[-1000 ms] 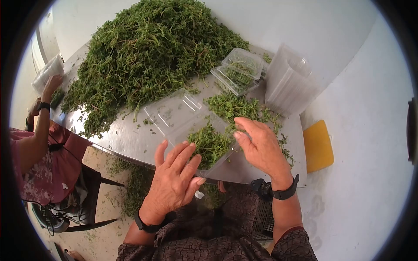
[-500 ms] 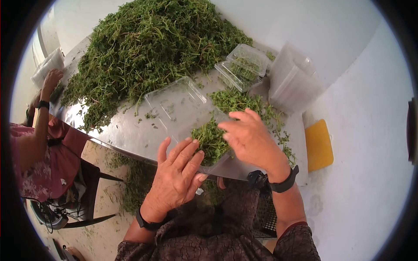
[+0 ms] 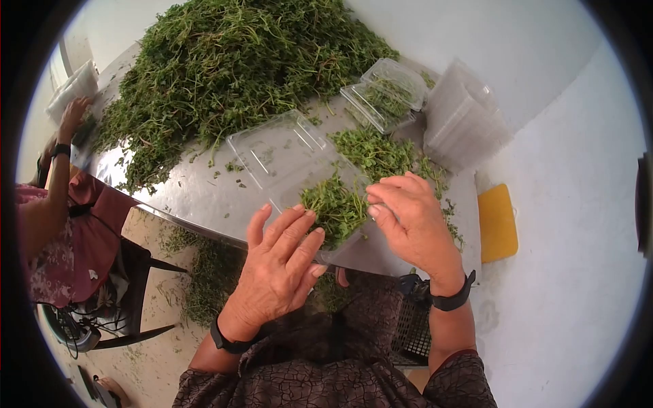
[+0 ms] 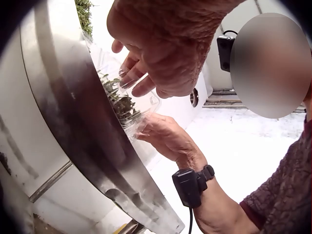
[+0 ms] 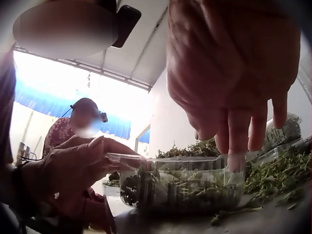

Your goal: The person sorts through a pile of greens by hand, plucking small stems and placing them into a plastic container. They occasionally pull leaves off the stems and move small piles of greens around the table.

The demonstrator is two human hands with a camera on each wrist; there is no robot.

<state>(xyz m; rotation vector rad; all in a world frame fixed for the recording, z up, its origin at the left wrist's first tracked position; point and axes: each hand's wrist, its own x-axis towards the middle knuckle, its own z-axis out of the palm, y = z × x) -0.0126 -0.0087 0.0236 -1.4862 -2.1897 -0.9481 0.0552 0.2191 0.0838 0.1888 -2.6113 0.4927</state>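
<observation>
A clear plastic clamshell box (image 3: 349, 243) stands at the near table edge, its lid (image 3: 275, 149) folded back flat. Leafy green sprigs (image 3: 335, 207) fill its base. My left hand (image 3: 279, 265) rests at the box's left rim with fingers extended; in the right wrist view its fingertips lie along the rim. Across from it, my right hand (image 3: 415, 221) is at the right rim, its thumb and forefinger close together in the head view. The right wrist view shows its fingers (image 5: 238, 134) pointing down, fairly straight, at the box edge beside the sprigs.
A large heap of greens (image 3: 238, 81) covers the back of the metal table (image 3: 197, 204). Loose greens (image 3: 381, 155), a filled clamshell (image 3: 384, 102) and a tall stack of empty boxes (image 3: 466, 119) stand right. Another person's arm (image 3: 58, 163) is at far left.
My right hand moved in over the sprigs, then back to the box's right rim. My left hand keeps its place at the left rim. The camera view has shifted slightly.
</observation>
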